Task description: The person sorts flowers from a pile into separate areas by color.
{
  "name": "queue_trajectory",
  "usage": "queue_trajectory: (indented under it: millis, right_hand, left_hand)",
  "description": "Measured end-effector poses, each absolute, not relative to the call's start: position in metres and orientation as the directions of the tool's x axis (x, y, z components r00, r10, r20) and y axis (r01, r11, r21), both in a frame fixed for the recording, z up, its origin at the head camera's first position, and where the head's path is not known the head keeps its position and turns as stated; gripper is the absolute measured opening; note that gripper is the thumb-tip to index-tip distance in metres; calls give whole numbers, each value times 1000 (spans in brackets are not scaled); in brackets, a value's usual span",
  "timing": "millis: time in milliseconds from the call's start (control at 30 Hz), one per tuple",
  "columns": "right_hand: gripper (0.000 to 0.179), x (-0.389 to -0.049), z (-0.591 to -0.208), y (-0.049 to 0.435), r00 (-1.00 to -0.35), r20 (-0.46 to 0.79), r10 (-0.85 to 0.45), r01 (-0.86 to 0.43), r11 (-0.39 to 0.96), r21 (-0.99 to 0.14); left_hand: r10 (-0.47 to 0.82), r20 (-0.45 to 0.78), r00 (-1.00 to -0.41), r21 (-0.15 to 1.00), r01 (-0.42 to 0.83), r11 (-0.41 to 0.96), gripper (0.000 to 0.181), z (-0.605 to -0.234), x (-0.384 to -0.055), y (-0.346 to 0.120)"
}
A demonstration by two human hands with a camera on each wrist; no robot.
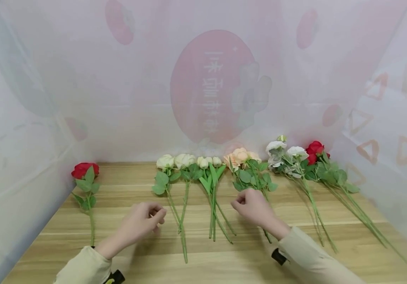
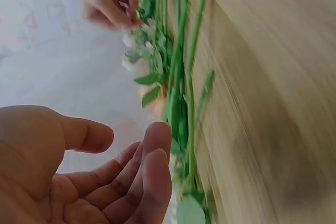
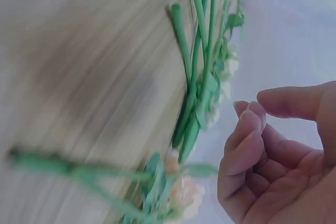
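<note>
My left hand (image 1: 143, 221) hovers above the table, left of two cream roses (image 1: 184, 161) with crossed stems. Its fingers are loosely bent and hold nothing; in the left wrist view the thumb stands apart from the fingertips. Over the stems of the peach roses (image 1: 240, 157) hovers my right hand (image 1: 254, 207). In the right wrist view its fingers (image 3: 247, 148) curl loosely with the thumb near the index fingertip, and nothing is between them. White tulips (image 1: 209, 161) with long green leaves lie between the two hands, their stems crossing.
A single red rose (image 1: 84, 170) lies at the far left. On the right are white flowers (image 1: 297, 152) with pale leaves, then more red roses (image 1: 315, 148) with long stems. The wooden table (image 1: 132, 256) is bordered by a printed cloth backdrop (image 1: 136, 130) at the back and sides.
</note>
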State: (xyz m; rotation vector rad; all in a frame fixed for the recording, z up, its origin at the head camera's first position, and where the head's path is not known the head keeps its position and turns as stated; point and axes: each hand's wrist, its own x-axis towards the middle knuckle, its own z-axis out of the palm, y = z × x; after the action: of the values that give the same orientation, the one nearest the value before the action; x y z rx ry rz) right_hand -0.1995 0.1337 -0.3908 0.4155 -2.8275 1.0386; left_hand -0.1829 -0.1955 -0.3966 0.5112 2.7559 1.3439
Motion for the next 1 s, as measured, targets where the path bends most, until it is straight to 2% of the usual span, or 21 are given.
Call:
queue_trajectory:
  millis: [167, 333, 533, 867, 1000]
  right_hand:
    - [31, -185, -390, 162, -957, 206, -202, -289, 693, -660]
    - [33, -170, -387, 178, -970, 193, -146, -240, 683, -689]
    - [23, -161, -389, 183, -987, 136, -90, -161, 683, -713]
    - [30, -162, -395, 186, -992, 114, -52, -119, 684, -720]
    - [26, -162, -393, 188, -994, 98, -50, -106, 669, -735]
  left_hand:
    - [233, 107, -967, 684, 241, 688, 19, -394, -186, -223]
    - [201, 106, -974, 499, 227, 836, 23, -390, -188, -255]
    - [112, 19, -994, 333, 112, 936, 38, -389, -193, -288]
    - [34, -73, -997, 287, 11, 958, 28, -392, -198, -342]
    - [25, -150, -988, 292, -20, 956, 33, -393, -201, -353]
